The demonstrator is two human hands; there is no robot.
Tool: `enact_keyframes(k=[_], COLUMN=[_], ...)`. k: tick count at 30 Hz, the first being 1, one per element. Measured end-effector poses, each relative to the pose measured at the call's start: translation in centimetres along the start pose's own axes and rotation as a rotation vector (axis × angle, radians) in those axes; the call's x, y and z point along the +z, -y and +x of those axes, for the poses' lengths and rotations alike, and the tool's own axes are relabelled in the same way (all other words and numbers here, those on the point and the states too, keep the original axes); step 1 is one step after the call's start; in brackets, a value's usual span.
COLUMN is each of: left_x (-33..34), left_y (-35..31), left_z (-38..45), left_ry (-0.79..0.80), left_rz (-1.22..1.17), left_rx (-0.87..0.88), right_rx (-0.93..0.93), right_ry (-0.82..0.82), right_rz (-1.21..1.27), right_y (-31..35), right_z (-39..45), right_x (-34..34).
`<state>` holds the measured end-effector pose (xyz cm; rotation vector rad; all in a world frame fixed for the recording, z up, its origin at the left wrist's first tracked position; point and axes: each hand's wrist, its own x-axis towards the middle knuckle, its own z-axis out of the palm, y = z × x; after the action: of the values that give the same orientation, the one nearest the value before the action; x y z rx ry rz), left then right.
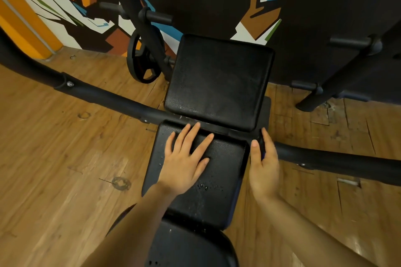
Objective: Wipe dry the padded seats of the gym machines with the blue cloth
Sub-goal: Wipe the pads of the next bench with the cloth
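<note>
A black padded seat (219, 182) of a gym machine lies in the middle, with water droplets near its centre. My left hand (184, 158) rests flat on its far left part, fingers spread, holding nothing. My right hand (263, 162) grips the seat's right edge, thumb on top. A larger black back pad (219, 82) rises just beyond the seat. Another rounded black pad (191, 245) sits at the near edge of the view. The blue cloth is not in view.
A thick black frame tube (97, 93) crosses the wooden floor (65, 169) from left to right under the pads. A weight plate (143, 58) leans by the painted wall. Black uprights with pegs (338, 71) stand at the right.
</note>
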<state>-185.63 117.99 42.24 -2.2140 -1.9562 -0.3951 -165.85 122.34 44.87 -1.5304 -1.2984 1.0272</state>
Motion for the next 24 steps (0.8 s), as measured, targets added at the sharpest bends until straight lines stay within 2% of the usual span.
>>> enact_keyframes(k=[8,17,24], left_x=[1.5,1.5,1.8], left_y=[-0.7,-0.9,-0.8], left_z=[-2.9,-2.7,-2.8], left_ry=[0.045,0.055,0.031], left_rz=[0.071,0.108,0.076], left_rx=[-0.024,-0.032,-0.029], right_rx=[-0.014,-0.079,-0.031], right_ry=[-0.046,-0.067,-0.11], right_rz=[0.055,-0.038,-0.076], right_y=[-0.8,-1.5,-4.9], right_z=[-1.2,-1.7,-8.1], right_x=[2.3,2.6,3.0])
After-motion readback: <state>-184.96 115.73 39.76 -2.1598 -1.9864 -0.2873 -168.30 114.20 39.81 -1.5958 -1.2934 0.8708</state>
